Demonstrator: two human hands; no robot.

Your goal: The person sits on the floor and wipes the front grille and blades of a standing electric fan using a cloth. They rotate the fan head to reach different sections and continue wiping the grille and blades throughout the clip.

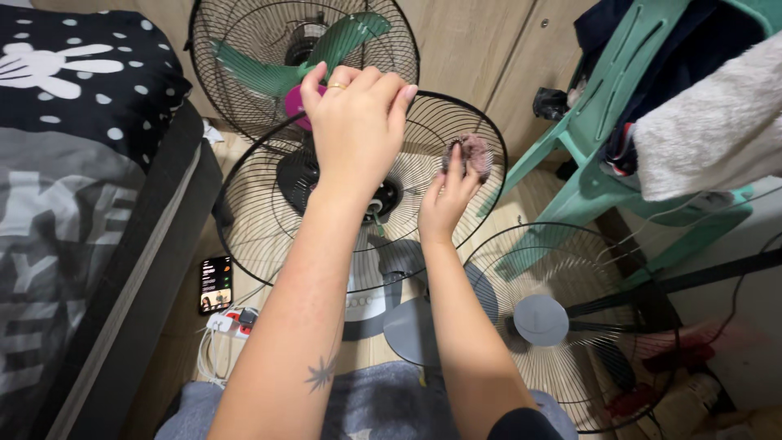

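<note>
Left hand (356, 122) raised over the rear fan guard (261, 244), fingers curled together, tips bunched at the top near the pink hub (293, 104) of the green fan blades (277, 73). Whether it actually pinches the hub or the wire, cannot tell; the back of the hand hides the fingertips. A ring shows on one finger.

Right hand (446, 200) lower and to the right, fingers pressed around a clump of grey dust or a dusty rag (472, 153), held against the right rim of the same guard.

The guard is a black wire dish on the fan's motor housing (297, 175), tilted toward the camera. Inside it: the motor centre only. The blades sit behind, inside a second black wire cage (220, 33) leaning at the wooden wall panels (472, 49).

Third wire guard (586, 391), with a grey centre cap (541, 319), lies flat on the floor at right, just beside the fan's round grey base (407, 334).

Edges: bed (73, 204) with dotted black cover close on the left; green plastic chair (603, 122) loaded with clothes and a white towel (709, 130) on the right. A phone (216, 283) and a white power strip (232, 323) lie on the floor strip between bed and fan. Room is tight on both sides; the only open floor is a narrow band of wood around the base.
</note>
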